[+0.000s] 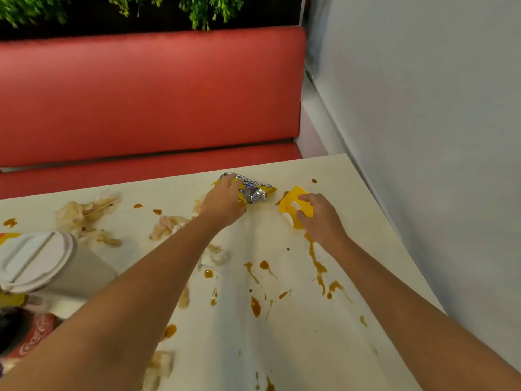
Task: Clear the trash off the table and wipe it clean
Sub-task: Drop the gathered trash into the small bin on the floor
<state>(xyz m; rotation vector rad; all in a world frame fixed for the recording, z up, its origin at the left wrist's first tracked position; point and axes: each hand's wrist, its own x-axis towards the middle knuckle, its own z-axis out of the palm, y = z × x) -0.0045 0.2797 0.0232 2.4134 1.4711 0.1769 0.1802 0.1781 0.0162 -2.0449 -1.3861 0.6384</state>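
Trash [169, 225] strewn over white worktop [296, 348]. Gripping yellow snack wrapper [255, 191] w/ left hand [222, 206] near far edge, fingers curled on it. Holding tipped yellow cup [294, 205] w/ right hand [320, 220] just beside, fingers wrapped round. Brown sauce splats [317, 263] everywhere, lidded white cup [36, 258] far left.
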